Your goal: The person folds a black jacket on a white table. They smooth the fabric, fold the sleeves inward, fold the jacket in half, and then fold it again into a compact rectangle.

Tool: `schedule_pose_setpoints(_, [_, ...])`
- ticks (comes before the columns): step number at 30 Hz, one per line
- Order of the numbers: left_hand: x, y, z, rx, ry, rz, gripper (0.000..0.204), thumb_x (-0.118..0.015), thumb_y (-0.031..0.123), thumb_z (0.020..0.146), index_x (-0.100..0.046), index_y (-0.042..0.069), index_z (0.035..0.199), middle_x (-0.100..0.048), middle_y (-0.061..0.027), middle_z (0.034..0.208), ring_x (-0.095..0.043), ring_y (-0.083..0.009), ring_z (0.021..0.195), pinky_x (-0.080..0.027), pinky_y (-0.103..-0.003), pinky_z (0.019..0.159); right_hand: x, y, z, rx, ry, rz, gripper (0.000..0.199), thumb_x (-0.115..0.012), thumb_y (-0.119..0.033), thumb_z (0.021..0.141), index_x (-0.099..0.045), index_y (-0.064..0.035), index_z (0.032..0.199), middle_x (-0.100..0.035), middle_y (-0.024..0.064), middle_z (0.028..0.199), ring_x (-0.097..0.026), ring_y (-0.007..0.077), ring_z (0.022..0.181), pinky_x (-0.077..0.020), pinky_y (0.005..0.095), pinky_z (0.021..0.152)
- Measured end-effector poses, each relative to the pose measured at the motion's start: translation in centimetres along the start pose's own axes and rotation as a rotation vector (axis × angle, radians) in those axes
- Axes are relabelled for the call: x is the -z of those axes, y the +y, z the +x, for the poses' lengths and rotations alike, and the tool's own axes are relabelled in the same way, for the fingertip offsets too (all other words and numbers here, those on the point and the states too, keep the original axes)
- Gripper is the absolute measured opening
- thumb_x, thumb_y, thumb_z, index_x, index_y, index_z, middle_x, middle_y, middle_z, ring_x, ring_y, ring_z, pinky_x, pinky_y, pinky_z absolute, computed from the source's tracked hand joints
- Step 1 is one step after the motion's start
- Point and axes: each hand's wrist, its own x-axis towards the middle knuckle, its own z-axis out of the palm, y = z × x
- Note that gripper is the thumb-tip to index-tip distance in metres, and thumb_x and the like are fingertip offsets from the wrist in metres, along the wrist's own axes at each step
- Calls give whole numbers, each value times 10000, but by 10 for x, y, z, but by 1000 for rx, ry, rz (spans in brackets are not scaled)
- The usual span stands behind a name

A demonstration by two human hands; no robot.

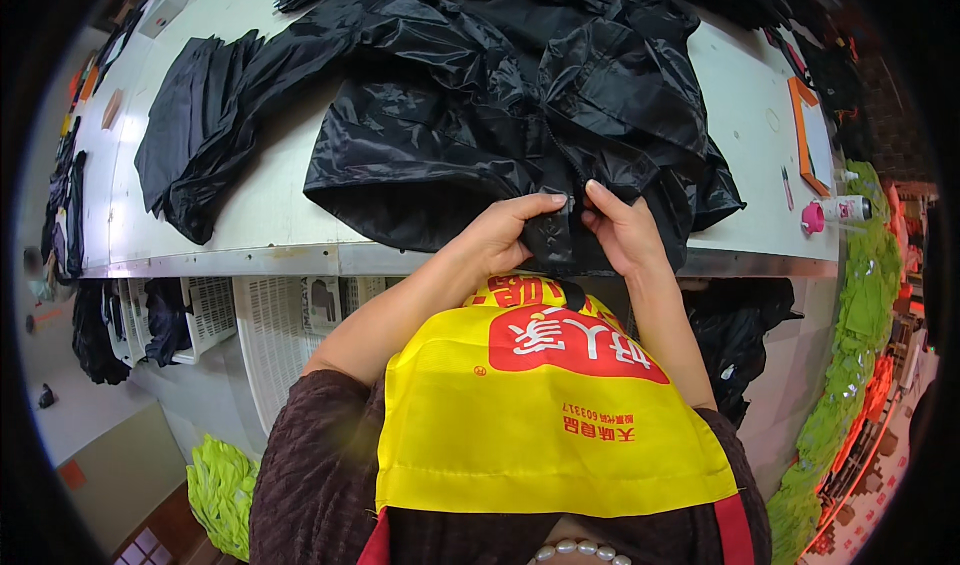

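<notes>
A shiny black jacket (430,115) lies spread over the white table, its lower hem toward me. A zipper (563,150) runs down its front to the hem, between my hands. My left hand (503,233) is closed on the jacket's front edge at the hem, thumb on top. Just right of it, my right hand (628,233) pinches the other front edge beside the zipper's lower end. The fingertips of both hands are partly hidden by the cloth, and the small zipper parts there are too dark to make out.
Layered black cloth (190,130) lies at the table's left. Along the right side are an orange-framed board (810,130), a pen-like tool (787,189) and a pink-and-white bottle (835,213). White plastic baskets (270,340) stand under the metal table edge (250,262); lime-green cloth (865,285) piles up at right.
</notes>
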Motion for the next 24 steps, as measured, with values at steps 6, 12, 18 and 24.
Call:
schedule_pose_setpoints(6, [-8, -13, 3, -192, 0, -33, 190, -639, 137, 845, -621, 18, 992, -658, -96, 947, -632, -208, 880, -492, -345, 864, -2, 9, -23, 77, -49, 138, 110, -651, -85, 832, -611, -93, 934, -623, 7, 834, -567, 95, 731, -472, 245, 679])
schedule_pose_setpoints(12, [-11, -18, 3, -243, -9, -39, 219, -635, 135, 849, -603, 12, 1028, -639, -108, 1005, -613, -207, 936, -478, -353, 899, -14, 16, -25, 195, 42, 164, 248, -646, -46, 825, -570, -66, 1061, -631, 34, 933, -614, 133, 835, -506, 274, 765])
schedule_pose_setpoints(18, [-8, -25, 9, -272, 6, -51, 222, -640, 127, 847, -601, 12, 1033, -633, -104, 1020, -604, -203, 948, -470, -349, 909, -19, 22, -23, 257, 78, 162, 349, -639, -21, 820, -525, -49, 1149, -613, 61, 1035, -611, 167, 918, -501, 303, 833])
schedule_pose_setpoints(24, [-10, -22, 7, -303, -1, -95, 213, -642, 134, 849, -605, 15, 1022, -634, -100, 1018, -603, -194, 947, -459, -341, 919, -17, 23, -20, 266, 58, 199, 349, -643, -21, 818, -529, -49, 1147, -608, 61, 1048, -602, 167, 940, -489, 302, 852])
